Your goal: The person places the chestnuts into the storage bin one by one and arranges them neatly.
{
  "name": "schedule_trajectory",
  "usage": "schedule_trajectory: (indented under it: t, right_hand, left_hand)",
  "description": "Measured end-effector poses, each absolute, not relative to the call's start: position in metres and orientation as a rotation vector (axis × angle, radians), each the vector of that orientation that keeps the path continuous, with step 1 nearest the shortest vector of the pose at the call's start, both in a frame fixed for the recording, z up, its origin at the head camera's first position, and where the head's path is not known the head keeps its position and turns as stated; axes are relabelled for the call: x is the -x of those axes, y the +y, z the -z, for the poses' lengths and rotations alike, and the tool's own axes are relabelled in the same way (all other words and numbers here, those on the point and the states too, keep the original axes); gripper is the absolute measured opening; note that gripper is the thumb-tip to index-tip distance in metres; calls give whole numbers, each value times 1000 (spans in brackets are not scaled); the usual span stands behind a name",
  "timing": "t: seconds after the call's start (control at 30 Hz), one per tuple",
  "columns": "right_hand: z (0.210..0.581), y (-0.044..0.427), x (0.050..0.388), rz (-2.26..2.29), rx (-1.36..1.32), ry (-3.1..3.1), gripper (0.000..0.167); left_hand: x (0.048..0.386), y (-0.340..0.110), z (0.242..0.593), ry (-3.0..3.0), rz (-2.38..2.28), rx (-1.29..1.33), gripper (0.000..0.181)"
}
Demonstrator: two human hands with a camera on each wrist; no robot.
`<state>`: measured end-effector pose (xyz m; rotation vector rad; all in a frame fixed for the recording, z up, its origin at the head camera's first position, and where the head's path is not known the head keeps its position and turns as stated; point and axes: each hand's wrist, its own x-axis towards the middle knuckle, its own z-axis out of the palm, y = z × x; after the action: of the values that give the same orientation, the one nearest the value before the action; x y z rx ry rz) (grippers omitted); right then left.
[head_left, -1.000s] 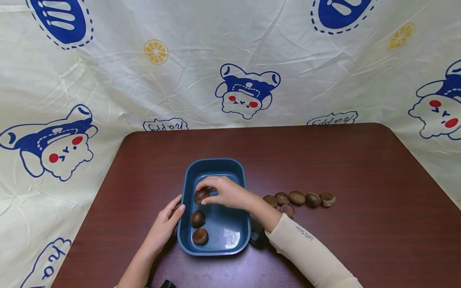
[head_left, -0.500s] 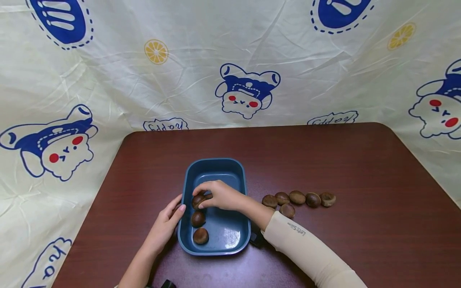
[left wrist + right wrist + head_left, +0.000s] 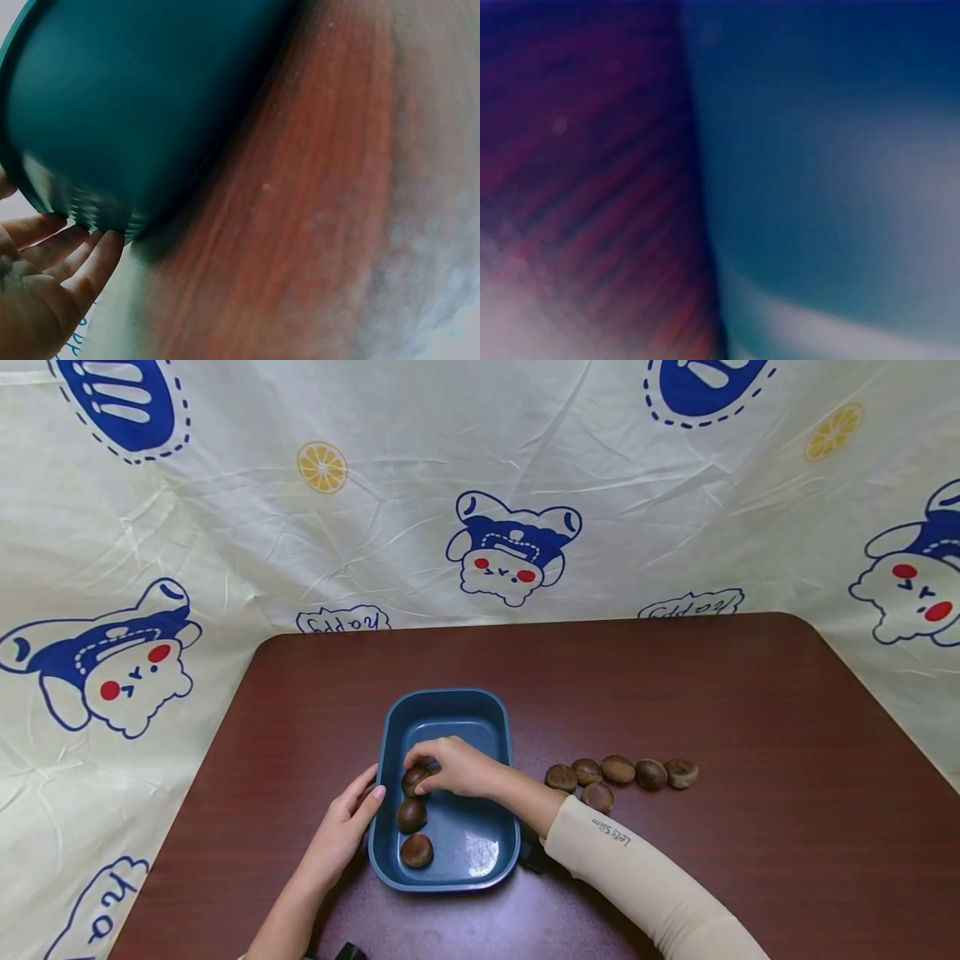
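Head view: the right grip [image 3: 459, 767] pinches a chestnut [image 3: 414, 779] inside the tray [image 3: 472, 827] at nine o'clock; two resting chestnuts [image 3: 411, 816] lie at eight and seven. A lopsided release could roll this rounded nut into its neighbour. Toward three o'clock, loose chestnuts [image 3: 618, 770] lie on the table [image 3: 675, 693] near the sleeve [image 3: 637, 885], whose sideways sweep might scatter them. Left wrist view: the left grip [image 3: 41, 296], fingers extended, touches the tray's seven o'clock wall; uneven pressure could shift it. Right wrist view: blurred, no hand visible.
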<state>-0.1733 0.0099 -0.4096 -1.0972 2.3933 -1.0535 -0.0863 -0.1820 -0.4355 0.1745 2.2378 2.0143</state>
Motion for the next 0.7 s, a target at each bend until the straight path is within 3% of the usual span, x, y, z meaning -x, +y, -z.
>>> schedule_trajectory:
  t: [0.7]
  right_hand:
    - [411,9,172,914,1060,2473,28]
  left_hand:
    - [86,-182,435,2254,-1999,-159,45]
